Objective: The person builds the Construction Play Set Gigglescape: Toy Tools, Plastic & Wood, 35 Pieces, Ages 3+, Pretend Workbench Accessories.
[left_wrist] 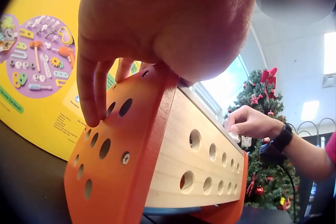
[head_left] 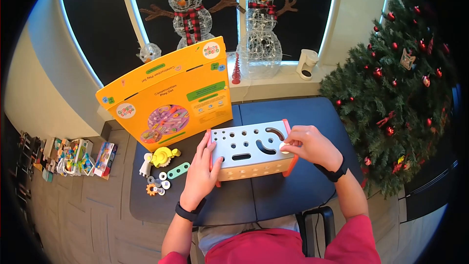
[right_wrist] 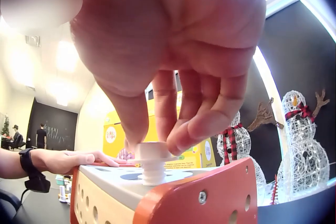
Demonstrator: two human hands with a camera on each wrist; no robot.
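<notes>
A toy workbench with a pale grey, holed top [head_left: 248,143], wooden sides [left_wrist: 202,150] and orange-red end panels [left_wrist: 118,145] stands on the dark table. My left hand [head_left: 199,170] rests on its left end, fingers over the end panel in the left wrist view. At the right end, my right hand [head_left: 312,150] pinches a white threaded screw [right_wrist: 153,162] by its head between thumb and fingers. The screw is upright at the top's surface near the curved slot; whether its tip is in an opening, I cannot tell.
Left of the workbench lie a green holed strip [head_left: 178,170], a yellow piece [head_left: 163,157], an orange gear [head_left: 151,189] and several small screws and nuts. Behind stands a yellow box [head_left: 195,112]. A decorated tree [head_left: 391,93] is at the right, with wire snowmen [head_left: 264,44] by the window.
</notes>
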